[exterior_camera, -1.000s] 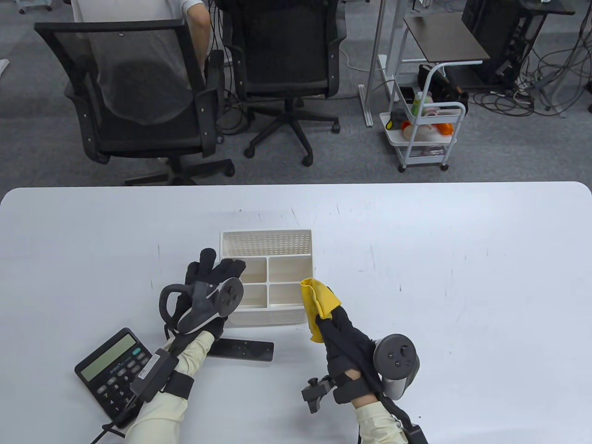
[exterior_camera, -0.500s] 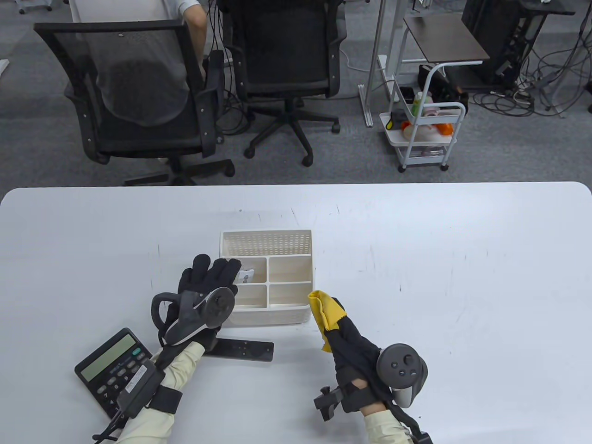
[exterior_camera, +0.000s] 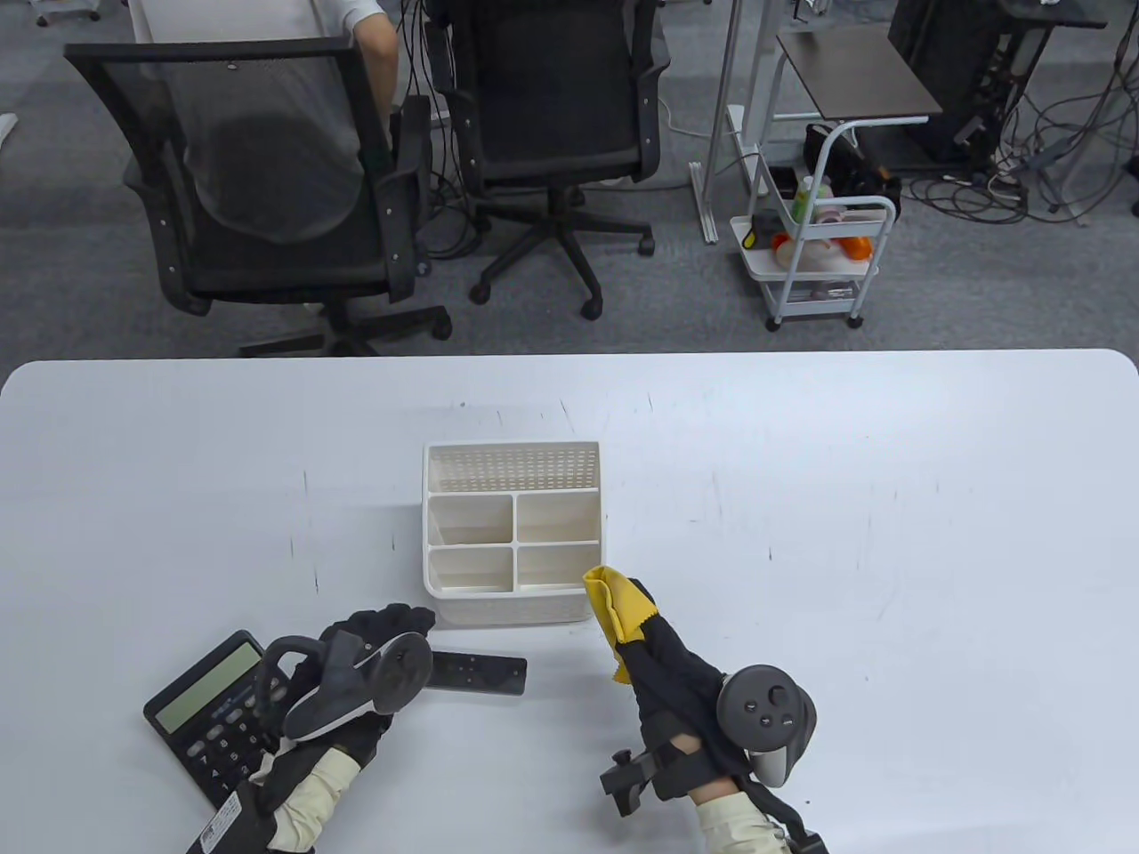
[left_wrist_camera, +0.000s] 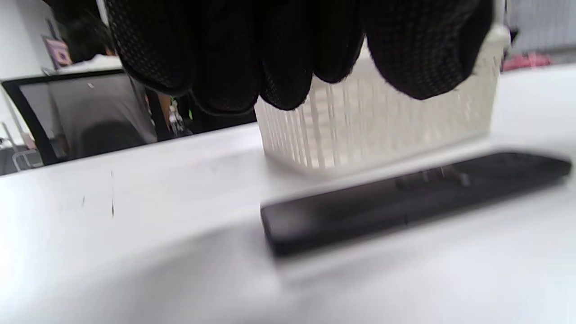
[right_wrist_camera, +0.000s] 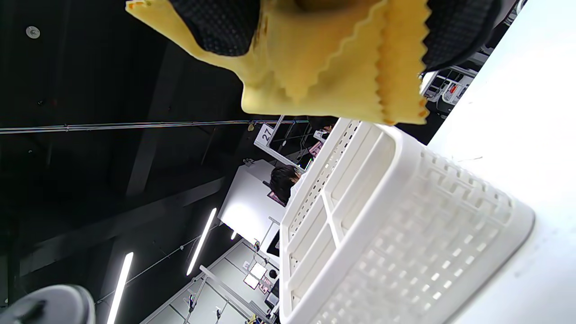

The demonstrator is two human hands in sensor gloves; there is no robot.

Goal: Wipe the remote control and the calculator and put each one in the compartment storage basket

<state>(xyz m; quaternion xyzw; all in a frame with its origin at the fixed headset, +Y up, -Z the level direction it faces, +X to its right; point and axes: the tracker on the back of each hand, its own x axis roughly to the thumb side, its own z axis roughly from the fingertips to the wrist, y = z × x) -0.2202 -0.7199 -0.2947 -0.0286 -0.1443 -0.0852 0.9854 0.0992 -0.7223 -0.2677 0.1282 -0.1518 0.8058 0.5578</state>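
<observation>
Low and left of centre in the table view, the slim black plastic remote control [exterior_camera: 476,672] lies lengthwise left-to-right, just before the white slotted basket [exterior_camera: 513,610]. The left hand [exterior_camera: 378,633] hovers nearest, seemingly loosely curled and empty. The right hand [exterior_camera: 663,658] grips a yellow cloth [exterior_camera: 614,614].

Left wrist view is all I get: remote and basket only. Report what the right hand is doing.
Observer: The right hand pinches a yellow cloth beside the basket, at its near right corner.
Operator: Locate the calculator.
Observer: The calculator lies on the table left of the remote, partly under the left hand and its tracker.
Operator: Check inside the basket.
Observer: From above, nothing shows in its four small compartments.
</observation>
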